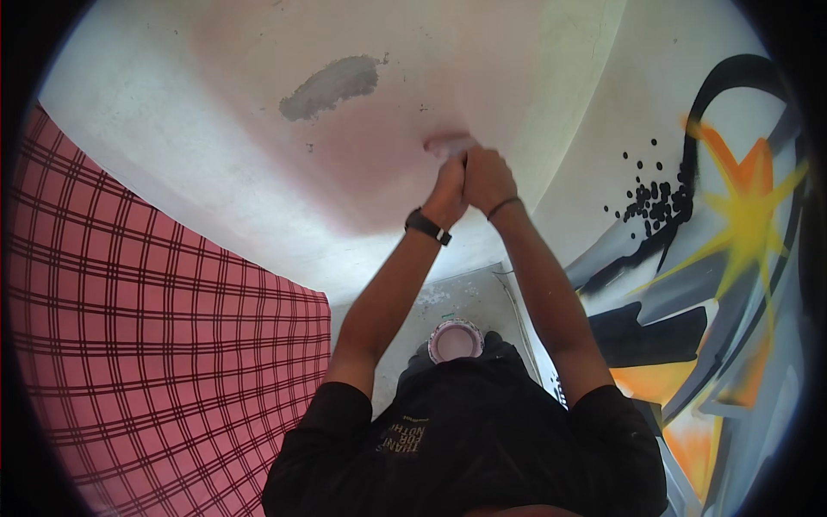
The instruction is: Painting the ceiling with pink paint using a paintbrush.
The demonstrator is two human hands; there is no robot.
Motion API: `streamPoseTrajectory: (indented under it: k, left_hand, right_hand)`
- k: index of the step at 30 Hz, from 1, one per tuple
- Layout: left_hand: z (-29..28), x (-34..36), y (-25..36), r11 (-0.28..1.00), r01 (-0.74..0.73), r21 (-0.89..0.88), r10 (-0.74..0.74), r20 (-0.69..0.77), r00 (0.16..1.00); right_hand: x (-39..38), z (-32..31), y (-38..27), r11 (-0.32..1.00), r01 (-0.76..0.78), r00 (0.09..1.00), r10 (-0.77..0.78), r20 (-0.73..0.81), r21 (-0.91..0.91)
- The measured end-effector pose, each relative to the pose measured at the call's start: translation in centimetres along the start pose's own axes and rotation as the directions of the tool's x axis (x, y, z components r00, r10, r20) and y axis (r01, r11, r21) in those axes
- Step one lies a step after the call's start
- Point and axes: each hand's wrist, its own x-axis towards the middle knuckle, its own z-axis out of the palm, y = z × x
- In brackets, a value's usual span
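Both my arms stretch up to the pale wall (370, 172), which has uneven pink patches. My left hand (447, 191), with a dark band on its wrist, is closed beside my right hand (491, 178). The right hand is closed too, a thin dark cord round its wrist. Together they grip a wide paint tool (448, 144) with a pinkish-red head against the wall. Blur and my fingers hide its handle, and I cannot tell whether it is a brush or a roller. Below stands a round bucket (455, 341) of pale pink paint, its rim splashed.
A rough grey patch (332, 87) marks the wall above left of my hands. At left hangs a pink checked curtain (164, 319). The right wall (732, 224) carries a black, orange and yellow mural. A cable (514, 302) runs along the grey floor (413, 297).
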Motion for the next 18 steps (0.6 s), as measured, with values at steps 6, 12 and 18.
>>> streamPoseTrajectory:
  k: [6,12,18]
  left_hand:
    - [9.5,0.0,8.3,0.974,-0.177,0.143,0.167,0.082,0.983]
    - [15.9,1.2,15.2,0.841,-0.429,0.33,0.315,0.346,0.884]
    - [18.2,-1.1,17.7,0.616,-0.635,0.466,0.457,0.446,0.77]
  right_hand:
    - [2.8,-8.6,-2.3,0.981,0.173,0.927,-0.134,-0.351,0.084]
    - [5.8,-15.7,-4.4,0.963,0.259,0.793,-0.252,-0.555,-0.067]
    - [3.1,-18.5,-8.2,0.839,0.544,0.531,-0.372,-0.761,-0.03]
